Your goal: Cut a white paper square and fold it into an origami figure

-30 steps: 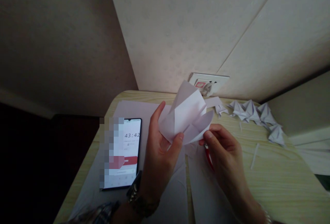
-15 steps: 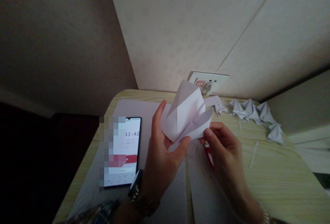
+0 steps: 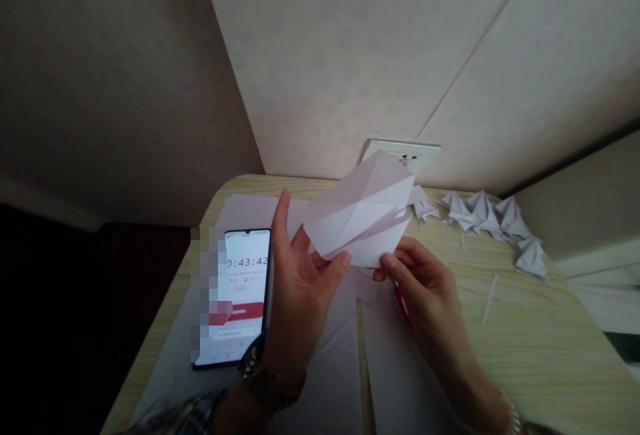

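A creased, partly folded sheet of white paper [image 3: 357, 211] is held up over the table between both hands. My left hand [image 3: 305, 275] supports its lower left edge, thumb in front and other fingers behind, with the index finger raised apart. My right hand [image 3: 420, 281] pinches the lower right corner between thumb and fingers. Beneath the right hand, partly hidden, lies a red-handled tool [image 3: 403, 307], its kind unclear. Several small folded white paper pieces [image 3: 483, 211] lie at the back right of the table.
A phone [image 3: 245, 295] showing a timer lies left of my left hand. Flat white sheets [image 3: 335, 381] cover the table's [image 3: 540, 348] near left and middle. A thin paper strip [image 3: 490, 298] lies at right. Behind the table is a wall socket [image 3: 425, 155].
The folded paper has tilted to the right and its open flap has come closer to flat. My left hand has shifted slightly left; my right hand keeps its pinch at the corner.
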A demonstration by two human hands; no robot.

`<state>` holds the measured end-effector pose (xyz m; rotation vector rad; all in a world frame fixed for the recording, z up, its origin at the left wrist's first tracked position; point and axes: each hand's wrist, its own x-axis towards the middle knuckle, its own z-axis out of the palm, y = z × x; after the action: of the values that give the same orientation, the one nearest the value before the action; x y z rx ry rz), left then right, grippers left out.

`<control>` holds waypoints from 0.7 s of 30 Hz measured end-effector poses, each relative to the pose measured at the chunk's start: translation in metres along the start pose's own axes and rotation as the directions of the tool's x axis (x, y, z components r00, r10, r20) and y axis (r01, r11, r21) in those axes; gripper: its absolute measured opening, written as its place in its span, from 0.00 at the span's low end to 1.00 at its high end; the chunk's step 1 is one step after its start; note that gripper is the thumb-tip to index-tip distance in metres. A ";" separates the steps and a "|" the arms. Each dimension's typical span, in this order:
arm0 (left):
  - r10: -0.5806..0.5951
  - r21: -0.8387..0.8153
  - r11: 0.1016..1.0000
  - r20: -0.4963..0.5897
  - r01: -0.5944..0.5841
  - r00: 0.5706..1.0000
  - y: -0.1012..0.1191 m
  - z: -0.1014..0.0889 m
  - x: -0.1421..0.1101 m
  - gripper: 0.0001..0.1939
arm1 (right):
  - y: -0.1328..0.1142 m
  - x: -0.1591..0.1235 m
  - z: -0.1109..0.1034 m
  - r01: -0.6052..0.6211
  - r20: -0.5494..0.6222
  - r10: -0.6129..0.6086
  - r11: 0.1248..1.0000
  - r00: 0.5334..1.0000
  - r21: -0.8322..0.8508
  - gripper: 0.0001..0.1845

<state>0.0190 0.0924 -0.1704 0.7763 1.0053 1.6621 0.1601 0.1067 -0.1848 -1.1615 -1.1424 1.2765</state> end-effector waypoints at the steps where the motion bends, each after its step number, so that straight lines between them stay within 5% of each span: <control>1: -0.009 -0.017 1.000 -0.001 0.009 1.000 0.000 0.000 0.001 0.51 | -0.001 0.001 0.000 -0.004 0.021 0.004 1.000 1.000 -0.008 0.06; 8: -0.101 -0.078 0.992 0.001 0.101 0.995 -0.005 -0.003 0.006 0.47 | -0.002 0.003 0.003 0.004 0.061 -0.003 1.000 0.998 -0.017 0.09; 21: -0.208 -0.048 0.977 -0.005 0.208 0.978 -0.001 -0.002 0.003 0.23 | -0.007 -0.002 0.006 -0.005 0.069 0.007 1.000 0.998 -0.030 0.11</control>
<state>0.0170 0.0950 -0.1722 0.6102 1.0147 1.5046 0.1550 0.1050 -0.1775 -1.1514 -1.2130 1.3164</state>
